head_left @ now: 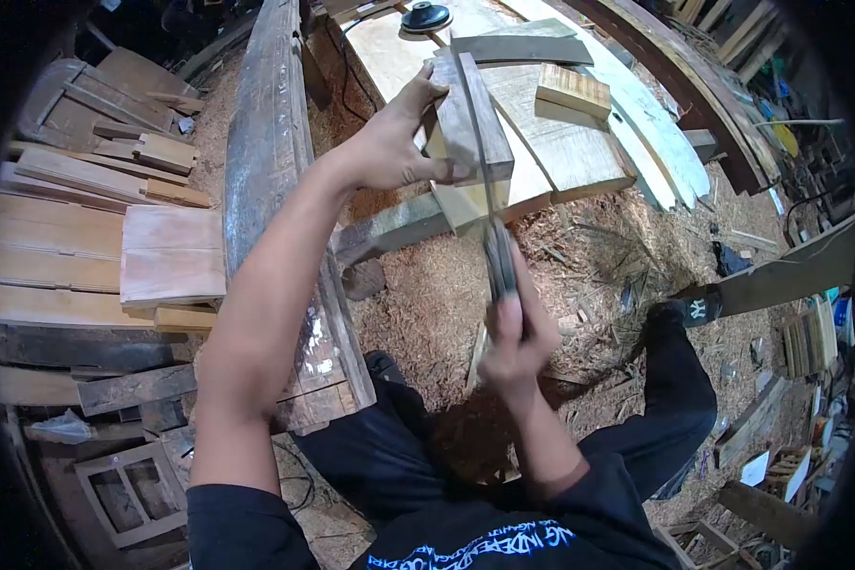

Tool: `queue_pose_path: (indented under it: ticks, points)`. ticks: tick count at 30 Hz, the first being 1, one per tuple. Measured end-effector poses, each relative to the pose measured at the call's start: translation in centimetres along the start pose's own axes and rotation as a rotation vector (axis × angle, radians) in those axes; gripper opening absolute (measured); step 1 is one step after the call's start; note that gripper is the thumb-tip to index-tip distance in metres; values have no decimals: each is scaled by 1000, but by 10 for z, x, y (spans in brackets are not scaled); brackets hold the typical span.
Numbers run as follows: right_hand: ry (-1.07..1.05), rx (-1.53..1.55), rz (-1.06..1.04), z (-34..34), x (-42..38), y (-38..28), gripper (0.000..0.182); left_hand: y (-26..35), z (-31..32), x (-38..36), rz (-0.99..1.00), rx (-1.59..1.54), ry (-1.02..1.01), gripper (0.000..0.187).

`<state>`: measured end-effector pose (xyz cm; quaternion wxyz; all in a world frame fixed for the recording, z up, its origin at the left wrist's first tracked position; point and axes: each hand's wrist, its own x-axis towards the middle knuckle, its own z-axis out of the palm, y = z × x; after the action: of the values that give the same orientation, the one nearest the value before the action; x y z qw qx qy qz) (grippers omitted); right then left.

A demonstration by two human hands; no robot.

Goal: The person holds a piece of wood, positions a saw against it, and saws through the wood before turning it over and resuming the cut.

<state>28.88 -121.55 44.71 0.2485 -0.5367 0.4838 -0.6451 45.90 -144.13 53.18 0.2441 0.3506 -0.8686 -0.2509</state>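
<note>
My left hand (404,138) grips a wooden block (458,112) from its left side, thumb near the front end and fingers toward the far end. The block rests on light boards at the bench's near edge. My right hand (521,347) is closed around the dark handle (500,261) of a saw. Its thin blade (483,157) runs away from me along the block's top, between a wider left part and a narrower right part. Motion blurs the handle slightly. How deep the blade sits in the wood cannot be made out.
A small block (573,90) and a curved grey piece (522,47) lie on the boards, with a round black tool (426,17) behind. A long worn beam (266,142) stands left beside my forearm. Stacked planks (57,237) lie farther left. Shavings (427,294) cover the floor.
</note>
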Motion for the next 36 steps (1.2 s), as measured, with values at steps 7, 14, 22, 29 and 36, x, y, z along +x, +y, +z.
queue_pose_path:
  ticks: [7, 14, 22, 29, 36]
  points:
    - [7, -113, -95, -26, -41, -12, 47, 0, 2, -4, -106, 1, -79, 133]
    - [56, -108, -118, -13, -38, 11, 46, 6, -4, -2, -87, 86, -82, 134]
    - [-3, -21, 16, -3, 5, -1, 47, -6, 2, -1, -46, -48, -97, 128]
    - [1, -94, -35, -40, -66, -4, 46, 5, -5, 0, -101, 158, -42, 128]
    - [-105, -75, 277, -3, 6, -17, 49, -2, 2, -1, -31, 108, -4, 122]
